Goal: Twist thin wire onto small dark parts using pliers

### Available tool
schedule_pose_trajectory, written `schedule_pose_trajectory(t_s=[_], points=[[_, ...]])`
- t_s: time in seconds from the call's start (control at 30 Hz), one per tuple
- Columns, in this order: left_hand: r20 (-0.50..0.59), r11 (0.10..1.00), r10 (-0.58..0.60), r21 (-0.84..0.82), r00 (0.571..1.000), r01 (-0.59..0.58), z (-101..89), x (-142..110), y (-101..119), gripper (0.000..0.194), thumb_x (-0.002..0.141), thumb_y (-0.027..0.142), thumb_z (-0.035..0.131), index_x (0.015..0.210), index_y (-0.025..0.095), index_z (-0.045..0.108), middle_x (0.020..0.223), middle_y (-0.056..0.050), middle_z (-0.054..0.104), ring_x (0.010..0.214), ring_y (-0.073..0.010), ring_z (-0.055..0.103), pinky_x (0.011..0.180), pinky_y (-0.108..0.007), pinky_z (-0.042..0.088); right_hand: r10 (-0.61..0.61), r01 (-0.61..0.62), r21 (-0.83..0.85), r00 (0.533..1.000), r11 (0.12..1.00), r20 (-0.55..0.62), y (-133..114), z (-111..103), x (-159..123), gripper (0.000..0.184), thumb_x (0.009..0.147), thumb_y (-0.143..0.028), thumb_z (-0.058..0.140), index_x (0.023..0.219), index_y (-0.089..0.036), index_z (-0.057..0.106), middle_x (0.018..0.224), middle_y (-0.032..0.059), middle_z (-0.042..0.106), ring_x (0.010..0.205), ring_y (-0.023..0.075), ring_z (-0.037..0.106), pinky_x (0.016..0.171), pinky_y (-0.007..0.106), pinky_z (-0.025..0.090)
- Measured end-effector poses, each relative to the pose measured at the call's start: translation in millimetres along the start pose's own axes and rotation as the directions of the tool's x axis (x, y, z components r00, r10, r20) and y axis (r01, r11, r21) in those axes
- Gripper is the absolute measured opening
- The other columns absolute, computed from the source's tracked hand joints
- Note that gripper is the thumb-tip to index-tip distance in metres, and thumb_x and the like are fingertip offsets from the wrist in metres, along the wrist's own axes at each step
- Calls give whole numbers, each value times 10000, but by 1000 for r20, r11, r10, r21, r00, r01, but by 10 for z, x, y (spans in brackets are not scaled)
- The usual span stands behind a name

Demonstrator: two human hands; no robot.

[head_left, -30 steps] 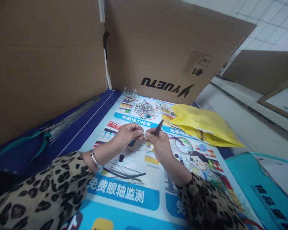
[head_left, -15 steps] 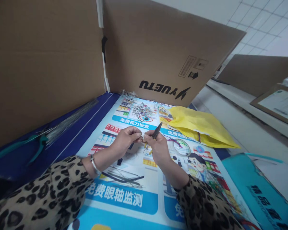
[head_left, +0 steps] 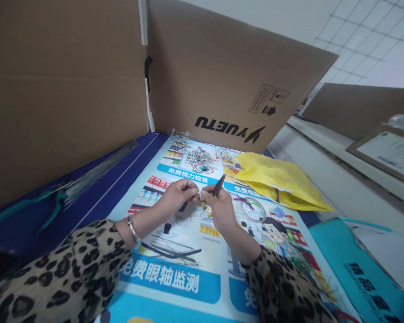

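My left hand (head_left: 177,196), with a silver bangle at the wrist, is closed in a pinch. What its fingertips hold is too small to make out. Against it, nearly fingertip to fingertip, is my right hand (head_left: 221,211), wrapped round needle-nose pliers (head_left: 218,185). Their dark jaws point up and away, and yellow handles show below the palm. The thumb and index finger of that hand also pinch close to the left fingertips. Under the hands lies a printed poster sheet (head_left: 175,309). Several dark and pale thin strips (head_left: 171,253) rest on it, below the left hand.
Cardboard panels (head_left: 222,76) stand at the back and left. Green-handled pliers (head_left: 55,208) and a bundle of thin wires (head_left: 101,168) lie left. Tangled wire bits (head_left: 200,157) are at the back. A tape roll (head_left: 264,211), yellow bag (head_left: 279,179) and teal bag (head_left: 343,260) lie right.
The camera view has shifted slightly, so the background sits a little lower. Both hands keep nearly the same pose, fingertips together, and the pliers remain in my right hand.
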State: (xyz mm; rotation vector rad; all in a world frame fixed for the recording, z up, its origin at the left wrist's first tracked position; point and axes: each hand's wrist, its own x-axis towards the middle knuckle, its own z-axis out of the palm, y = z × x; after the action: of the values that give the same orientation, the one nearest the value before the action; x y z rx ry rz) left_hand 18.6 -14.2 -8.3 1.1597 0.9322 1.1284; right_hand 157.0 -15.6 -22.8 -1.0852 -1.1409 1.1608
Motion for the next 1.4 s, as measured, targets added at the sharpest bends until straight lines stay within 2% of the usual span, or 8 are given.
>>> schedule_pose_trajectory(t_s=[0.23, 0.57, 0.87, 1.03, 1.13, 1.23, 1.3, 1.4], points=[[3, 990, 47, 130, 999, -47, -50, 45, -23, 102, 684, 245, 597, 693, 156, 547, 599, 27, 563, 583, -105, 537, 612, -243, 449, -11, 10, -29, 1000, 1000, -9, 14, 2, 0, 131, 640, -243, 643, 728, -177, 572, 562, -42, 554, 547, 103, 516, 563, 255, 412], [8, 999, -24, 32, 1000, 24, -18, 15, -24, 140, 684, 253, 614, 674, 154, 515, 599, 13, 592, 567, -102, 551, 586, -231, 439, 5, -5, -5, 1000, 1000, -18, 10, 28, -7, 128, 625, -237, 648, 708, -172, 574, 542, -45, 546, 530, 93, 505, 538, 237, 402], [25, 999, -30, -15, 999, 30, -17, 18, -48, 168, 677, 256, 630, 667, 149, 501, 593, 12, 597, 555, -98, 554, 573, -229, 443, 40, -39, 38, 999, 999, -31, 37, 32, -3, 156, 602, -242, 667, 709, -174, 575, 544, -53, 544, 523, 92, 514, 540, 239, 417], [46, 997, -66, -36, 997, 67, -47, 21, -1, 197, 662, 274, 647, 669, 144, 500, 598, 6, 591, 568, -105, 558, 589, -245, 448, 74, -74, -2, 997, 997, 28, 35, -9, 18, 175, 651, -300, 648, 746, -174, 572, 573, -33, 571, 541, 105, 526, 531, 239, 407], [40, 993, -95, -62, 995, 97, -98, 39, -2, 202, 655, 289, 654, 676, 146, 513, 609, 5, 585, 577, -112, 560, 583, -252, 449, 35, -32, -62, 999, 998, 37, 24, -63, 46, 202, 693, -368, 615, 762, -184, 565, 595, -29, 576, 570, 112, 529, 550, 243, 401], [-8, 989, -81, -122, 997, 79, -149, 65, -13, 174, 644, 268, 659, 681, 149, 537, 726, -23, 615, 691, -135, 594, 606, -250, 454, -75, 76, -224, 997, 972, 11, 21, -152, 92, 228, 700, -406, 602, 764, -189, 577, 619, -28, 571, 599, 119, 514, 596, 258, 396], [-19, 979, -72, -190, 997, 67, -176, 83, -11, 151, 641, 233, 656, 674, 146, 537, 829, -51, 631, 780, -155, 614, 641, -255, 458, -166, 157, -405, 986, 901, 12, 24, -214, 128, 246, 701, -427, 594, 783, -196, 612, 687, -10, 594, 656, 138, 513, 632, 270, 388], [20, 951, -86, -297, 996, 88, -206, 101, 4, 131, 652, 183, 635, 670, 142, 512, 861, -83, 646, 796, -180, 638, 670, -277, 467, -254, 246, -548, 965, 799, 62, 37, -280, 169, 265, 752, -439, 534, 862, -221, 637, 808, 11, 626, 754, 168, 535, 694, 286, 384]])
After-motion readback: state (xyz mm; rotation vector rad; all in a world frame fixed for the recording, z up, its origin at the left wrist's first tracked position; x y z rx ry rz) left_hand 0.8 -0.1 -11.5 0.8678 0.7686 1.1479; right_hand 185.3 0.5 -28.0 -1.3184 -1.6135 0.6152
